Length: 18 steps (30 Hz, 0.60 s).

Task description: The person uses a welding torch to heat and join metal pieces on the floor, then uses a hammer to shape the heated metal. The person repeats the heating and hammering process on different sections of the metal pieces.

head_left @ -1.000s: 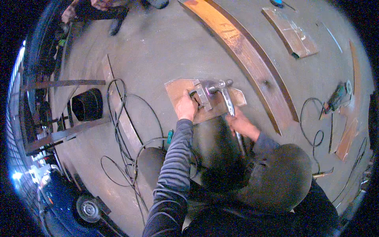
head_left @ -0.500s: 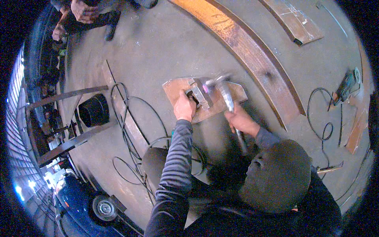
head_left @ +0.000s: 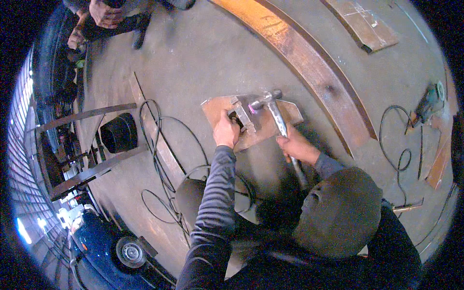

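My left hand [head_left: 226, 131] is closed around one side of a small, square-edged metal bracket [head_left: 244, 115] with a dark opening. The bracket rests on a brown steel plate [head_left: 212, 107] with cut corners, lying on the floor. In my right hand [head_left: 297, 146] is a hammer [head_left: 276, 117], gripped around its metal handle. Its head is over the plate, just right of the bracket, with a bright pinkish glint on the face nearest it. Whether the face touches the bracket I cannot tell.
A long rusty steel beam [head_left: 309, 67] lies beyond the plate, with another steel piece [head_left: 362, 26] farther right. An angle grinder [head_left: 429, 105] and cable are at right. Looped cables [head_left: 157, 140], a metal frame [head_left: 92, 117] and a blue car [head_left: 99, 246] are left. Another person's hands [head_left: 104, 13] show at upper left.
The hammer head, blurred by motion before, is now sharp and sits slightly lower beside the bracket. My left hand keeps its hold, and the whole view has shifted a little.
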Motion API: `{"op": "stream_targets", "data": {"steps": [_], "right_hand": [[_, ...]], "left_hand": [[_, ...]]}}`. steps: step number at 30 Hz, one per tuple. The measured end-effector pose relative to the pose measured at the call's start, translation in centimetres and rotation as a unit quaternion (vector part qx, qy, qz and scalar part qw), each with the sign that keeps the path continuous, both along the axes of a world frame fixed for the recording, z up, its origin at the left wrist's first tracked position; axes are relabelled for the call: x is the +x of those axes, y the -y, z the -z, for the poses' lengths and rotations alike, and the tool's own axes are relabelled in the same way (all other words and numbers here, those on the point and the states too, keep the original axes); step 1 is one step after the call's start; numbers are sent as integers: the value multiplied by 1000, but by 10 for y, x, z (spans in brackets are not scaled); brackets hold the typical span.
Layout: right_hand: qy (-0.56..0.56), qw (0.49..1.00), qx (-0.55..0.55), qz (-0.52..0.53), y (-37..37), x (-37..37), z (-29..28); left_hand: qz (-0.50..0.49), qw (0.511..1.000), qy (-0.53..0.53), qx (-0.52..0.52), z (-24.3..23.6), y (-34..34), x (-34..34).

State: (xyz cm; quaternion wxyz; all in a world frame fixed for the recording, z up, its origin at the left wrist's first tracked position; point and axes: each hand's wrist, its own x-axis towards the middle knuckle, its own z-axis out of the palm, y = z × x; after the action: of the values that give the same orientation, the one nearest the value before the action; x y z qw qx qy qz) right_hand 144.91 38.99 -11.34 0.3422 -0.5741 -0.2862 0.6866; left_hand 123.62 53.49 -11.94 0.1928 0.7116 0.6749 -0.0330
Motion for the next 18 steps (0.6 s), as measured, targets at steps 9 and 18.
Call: {"op": "stream_targets", "data": {"steps": [9,18], "right_hand": [[49,998,-46,-7,18,-6,14],[-37,998,-52,-23,0,18,-12]], "left_hand": [[5,1000,12,7,3,2,5],[-18,1000,-1,-18,3,4,-5]]}}
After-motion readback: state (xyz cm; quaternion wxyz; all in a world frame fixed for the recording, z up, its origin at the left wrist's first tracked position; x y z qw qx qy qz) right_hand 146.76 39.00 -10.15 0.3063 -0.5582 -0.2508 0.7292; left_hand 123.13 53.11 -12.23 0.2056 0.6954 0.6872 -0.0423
